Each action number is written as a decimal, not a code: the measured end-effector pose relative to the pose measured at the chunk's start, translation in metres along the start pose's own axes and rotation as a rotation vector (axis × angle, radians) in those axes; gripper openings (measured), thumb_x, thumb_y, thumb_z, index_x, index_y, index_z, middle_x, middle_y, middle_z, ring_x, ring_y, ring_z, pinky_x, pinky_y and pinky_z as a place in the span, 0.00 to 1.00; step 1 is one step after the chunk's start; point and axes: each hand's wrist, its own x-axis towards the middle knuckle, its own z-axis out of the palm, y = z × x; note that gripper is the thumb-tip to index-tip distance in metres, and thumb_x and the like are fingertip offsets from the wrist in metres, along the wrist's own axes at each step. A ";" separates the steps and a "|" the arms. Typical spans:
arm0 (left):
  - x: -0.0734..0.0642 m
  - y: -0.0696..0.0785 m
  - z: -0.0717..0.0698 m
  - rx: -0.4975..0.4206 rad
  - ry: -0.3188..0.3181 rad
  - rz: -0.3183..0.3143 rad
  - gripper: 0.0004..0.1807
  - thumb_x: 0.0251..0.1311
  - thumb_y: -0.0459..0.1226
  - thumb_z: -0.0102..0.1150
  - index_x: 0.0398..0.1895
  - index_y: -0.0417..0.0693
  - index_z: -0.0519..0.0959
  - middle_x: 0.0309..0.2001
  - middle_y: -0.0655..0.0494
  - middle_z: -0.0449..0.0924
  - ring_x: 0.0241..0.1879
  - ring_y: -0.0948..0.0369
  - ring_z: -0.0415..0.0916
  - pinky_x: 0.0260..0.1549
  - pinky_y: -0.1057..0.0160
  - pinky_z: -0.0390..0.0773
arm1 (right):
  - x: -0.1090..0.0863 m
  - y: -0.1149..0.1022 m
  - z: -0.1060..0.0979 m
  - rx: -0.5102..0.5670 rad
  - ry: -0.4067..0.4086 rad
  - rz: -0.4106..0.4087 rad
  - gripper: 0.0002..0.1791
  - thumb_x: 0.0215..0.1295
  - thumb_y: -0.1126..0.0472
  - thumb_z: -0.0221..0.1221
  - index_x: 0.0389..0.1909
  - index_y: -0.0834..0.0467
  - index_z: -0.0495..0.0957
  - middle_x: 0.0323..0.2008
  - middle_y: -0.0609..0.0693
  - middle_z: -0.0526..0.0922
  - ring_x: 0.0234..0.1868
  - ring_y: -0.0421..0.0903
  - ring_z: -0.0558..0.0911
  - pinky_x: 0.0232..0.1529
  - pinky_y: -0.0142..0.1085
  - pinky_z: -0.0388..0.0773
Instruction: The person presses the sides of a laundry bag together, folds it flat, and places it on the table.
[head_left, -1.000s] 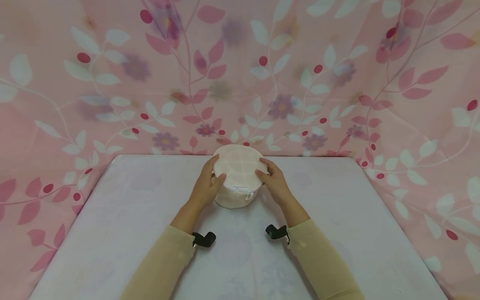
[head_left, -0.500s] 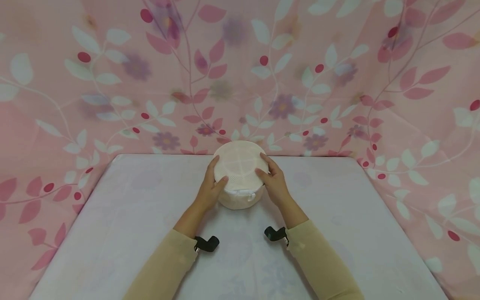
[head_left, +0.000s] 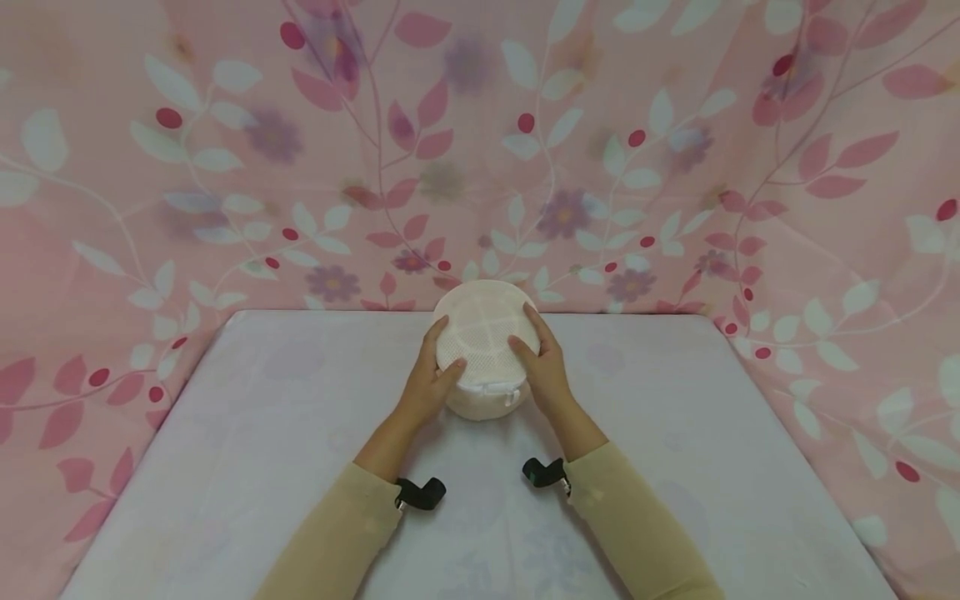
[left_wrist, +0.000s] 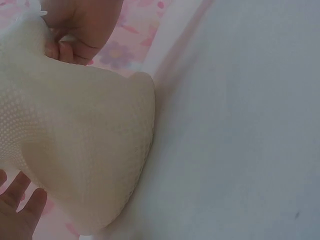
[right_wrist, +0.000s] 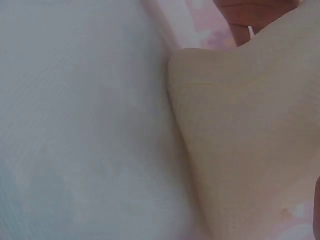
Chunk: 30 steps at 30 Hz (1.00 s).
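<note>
A round cream mesh laundry bag (head_left: pixel 486 333) is held between both hands at the far middle of the table, its mesh top tilted toward me. A white zipper (head_left: pixel 487 387) with a small pull runs along its near edge. My left hand (head_left: pixel 427 382) grips the left side, thumb on the mesh. On the right side, my right hand (head_left: pixel 549 368) grips it the same way, its thumb further in over the top. The bag's soft side (left_wrist: pixel 100 135) and lower edge lie against the white cloth in the left wrist view. Most fingers are hidden behind the bag.
A white cloth with a faint pattern covers the table (head_left: pixel 300 433). Behind and beside it hangs a pink curtain (head_left: pixel 480 167) with leaves and flowers, close to the table's back edge. Black wrist cameras (head_left: pixel 422 493) sit at both cuffs.
The bag has shifted slightly to the right and tipped up, so more of its mesh top shows. The left hand has moved right with it, while the right hand has stayed nearly in place.
</note>
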 end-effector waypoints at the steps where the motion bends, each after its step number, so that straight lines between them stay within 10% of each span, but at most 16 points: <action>1: 0.000 0.001 0.001 -0.002 0.002 -0.005 0.41 0.70 0.38 0.56 0.80 0.53 0.45 0.79 0.43 0.46 0.76 0.47 0.48 0.72 0.42 0.49 | -0.002 -0.004 0.001 -0.028 -0.004 -0.015 0.37 0.74 0.60 0.57 0.79 0.50 0.53 0.79 0.50 0.50 0.75 0.52 0.58 0.72 0.46 0.60; 12: -0.010 0.047 0.002 -0.024 0.024 0.006 0.40 0.66 0.31 0.55 0.76 0.34 0.47 0.75 0.31 0.49 0.74 0.39 0.50 0.72 0.40 0.49 | -0.012 -0.017 0.004 -0.114 -0.042 -0.094 0.38 0.75 0.64 0.52 0.80 0.56 0.47 0.80 0.56 0.44 0.78 0.57 0.50 0.73 0.53 0.53; 21: -0.011 0.051 0.004 -0.044 0.033 -0.012 0.40 0.67 0.31 0.54 0.77 0.38 0.46 0.77 0.37 0.48 0.75 0.43 0.49 0.73 0.42 0.47 | -0.002 0.012 -0.003 -0.058 -0.074 -0.093 0.38 0.74 0.61 0.51 0.79 0.39 0.47 0.79 0.41 0.43 0.77 0.45 0.47 0.74 0.49 0.51; 30: -0.011 0.052 0.003 -0.064 0.052 0.019 0.41 0.67 0.30 0.55 0.78 0.38 0.46 0.77 0.37 0.47 0.75 0.43 0.50 0.72 0.41 0.48 | -0.006 0.008 -0.001 -0.018 -0.078 -0.050 0.37 0.75 0.62 0.51 0.79 0.43 0.48 0.79 0.47 0.45 0.75 0.51 0.54 0.73 0.51 0.56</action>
